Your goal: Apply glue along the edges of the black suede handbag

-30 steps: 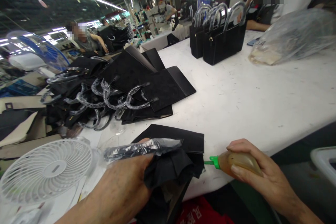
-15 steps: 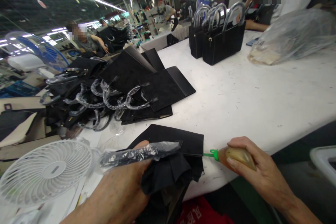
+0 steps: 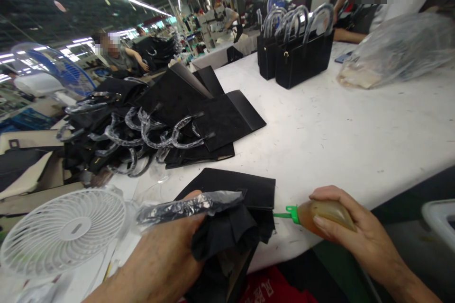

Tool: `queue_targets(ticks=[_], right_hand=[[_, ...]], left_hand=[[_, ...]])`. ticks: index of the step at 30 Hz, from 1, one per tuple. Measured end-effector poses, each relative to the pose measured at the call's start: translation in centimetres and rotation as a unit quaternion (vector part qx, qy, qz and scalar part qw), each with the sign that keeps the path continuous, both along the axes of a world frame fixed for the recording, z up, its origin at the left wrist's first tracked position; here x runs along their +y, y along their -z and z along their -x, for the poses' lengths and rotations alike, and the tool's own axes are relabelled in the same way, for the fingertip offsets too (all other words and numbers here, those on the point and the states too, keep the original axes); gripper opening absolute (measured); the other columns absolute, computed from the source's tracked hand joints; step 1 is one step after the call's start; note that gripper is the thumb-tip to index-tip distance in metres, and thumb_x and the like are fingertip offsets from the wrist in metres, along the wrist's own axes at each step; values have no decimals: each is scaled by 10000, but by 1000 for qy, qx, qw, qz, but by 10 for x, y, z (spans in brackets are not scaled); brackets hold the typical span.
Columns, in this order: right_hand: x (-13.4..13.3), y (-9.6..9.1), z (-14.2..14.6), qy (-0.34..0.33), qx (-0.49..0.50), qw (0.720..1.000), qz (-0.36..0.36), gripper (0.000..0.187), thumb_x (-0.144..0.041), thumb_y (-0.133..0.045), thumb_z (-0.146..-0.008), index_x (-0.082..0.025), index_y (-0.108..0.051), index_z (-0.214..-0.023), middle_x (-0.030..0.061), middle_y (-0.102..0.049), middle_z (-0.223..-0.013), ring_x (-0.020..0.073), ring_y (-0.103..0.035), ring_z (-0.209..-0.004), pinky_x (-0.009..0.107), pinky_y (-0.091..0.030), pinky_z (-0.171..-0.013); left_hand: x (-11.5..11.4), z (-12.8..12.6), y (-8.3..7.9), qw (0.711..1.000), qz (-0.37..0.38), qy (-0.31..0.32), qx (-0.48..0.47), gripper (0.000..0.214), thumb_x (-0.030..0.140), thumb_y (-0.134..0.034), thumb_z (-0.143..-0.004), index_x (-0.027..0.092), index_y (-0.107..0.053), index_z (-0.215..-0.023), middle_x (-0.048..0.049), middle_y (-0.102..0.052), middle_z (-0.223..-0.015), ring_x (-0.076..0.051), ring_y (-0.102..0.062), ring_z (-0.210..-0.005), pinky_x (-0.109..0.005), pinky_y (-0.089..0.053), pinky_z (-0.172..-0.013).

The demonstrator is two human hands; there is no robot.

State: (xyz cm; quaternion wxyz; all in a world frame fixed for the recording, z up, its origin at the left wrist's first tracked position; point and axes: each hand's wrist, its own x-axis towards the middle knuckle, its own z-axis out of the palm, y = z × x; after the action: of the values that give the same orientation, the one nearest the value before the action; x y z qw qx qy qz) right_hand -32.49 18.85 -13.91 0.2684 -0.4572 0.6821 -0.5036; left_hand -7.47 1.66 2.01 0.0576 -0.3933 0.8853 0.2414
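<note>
A black handbag lies at the table's near edge, with its dark cloth lining bunched out. Wrapped in clear plastic, its handle runs across my left hand, which grips the bag from below; most of those fingers are hidden. My right hand is closed round a glue bottle of amber liquid with a green nozzle. The thin green tip points left and meets the bag's right edge, at the gap between outer panel and lining.
A white fan stands at the lower left. Behind it are piled black bags with plastic-wrapped handles. Upright handbags and a clear plastic bag stand further back on the white table. A co-worker's arm rests beyond.
My right hand and the glue bottle have shifted slightly right and down, the tip now a little lower along the bag's edge. The left hand keeps its grip almost unmoved.
</note>
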Motion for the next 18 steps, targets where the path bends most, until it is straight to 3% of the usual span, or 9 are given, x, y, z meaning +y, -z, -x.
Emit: queue_targets(ticks=[3, 8, 13, 18], right_hand=[[1, -1, -1, -37, -13, 999, -14, 198, -419, -616, -970, -320, -558, -1131, -34, -610, -988, 166, -624, -796, 241, -509, -682], [3, 0, -1, 3, 12, 1000, -1, 204, -416, -633, -961, -315, -568, -1126, -28, -616, -1051, 173, -623, -866, 234, -504, -713], [4, 2, -1, -35, -13, 999, -12, 187, -409, -620, -975, -325, -557, -1129, -43, -607, -991, 158, -613, -816, 234, -496, -713], [5, 4, 1, -11, -55, 998, -35, 265, -485, -651, -940, -318, -578, -1133, -20, -637, -1057, 204, -635, -923, 250, -505, -705]], left_hand=[[1, 1, 0, 998, 20, -9, -51, 269, 315, -388, -750, 210, -636, -754, -89, -681, -845, -269, -632, -780, -389, -486, -641], [1, -2, 2, 999, 23, 6, -40, 288, 295, -384, -787, 225, -663, -800, -62, -685, -880, -246, -645, -836, -382, -512, -707], [2, -3, 0, 997, 13, -7, -81, 270, 295, -395, -753, 216, -650, -794, -76, -674, -850, -258, -641, -821, -372, -493, -660], [2, -5, 0, 999, 11, -30, -36, 252, 325, -434, -724, 214, -655, -768, -78, -685, -831, -266, -641, -789, -402, -513, -688]])
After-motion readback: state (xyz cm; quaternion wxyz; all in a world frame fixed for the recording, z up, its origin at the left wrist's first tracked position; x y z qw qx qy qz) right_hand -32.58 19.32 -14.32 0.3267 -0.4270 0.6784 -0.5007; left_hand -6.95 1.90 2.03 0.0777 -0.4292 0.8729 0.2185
